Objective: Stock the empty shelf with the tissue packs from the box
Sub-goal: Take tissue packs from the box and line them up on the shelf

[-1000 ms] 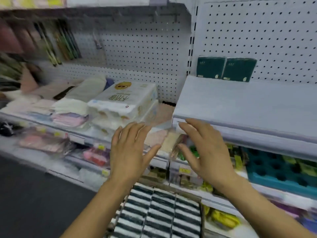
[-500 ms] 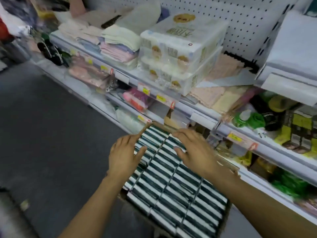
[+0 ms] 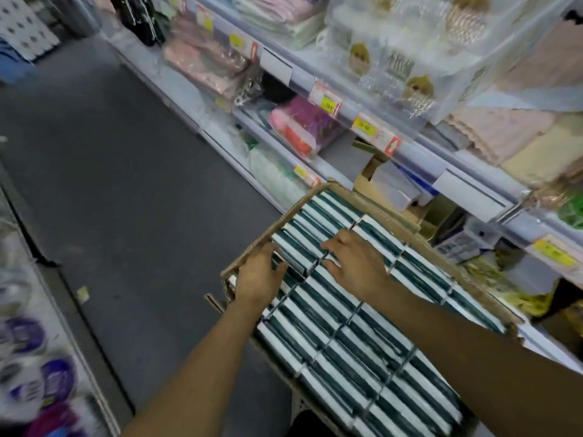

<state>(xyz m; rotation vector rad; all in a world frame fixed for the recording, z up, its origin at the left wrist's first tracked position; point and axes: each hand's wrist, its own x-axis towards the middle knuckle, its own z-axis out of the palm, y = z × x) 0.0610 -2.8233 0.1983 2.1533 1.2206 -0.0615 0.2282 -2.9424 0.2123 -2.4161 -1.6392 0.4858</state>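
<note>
Hands down from the shelf to the open brown cardboard box (image 3: 492, 305)

Since a second ago the view has dropped to the near-right box, full of green-and-white tissue packs (image 3: 350, 339); left hand (image 3: 260, 275) and right hand (image 3: 356, 263) bracket a far-left row, fingers loosely spread, nothing lifted; next load likely; yellow price tag (image 3: 364, 127) unreadable.

I see tissue packs (image 3: 356, 335) in rows inside the box (image 3: 249, 250), floor (image 3: 126, 171) left, shelves (image 3: 419, 152) right.
</note>
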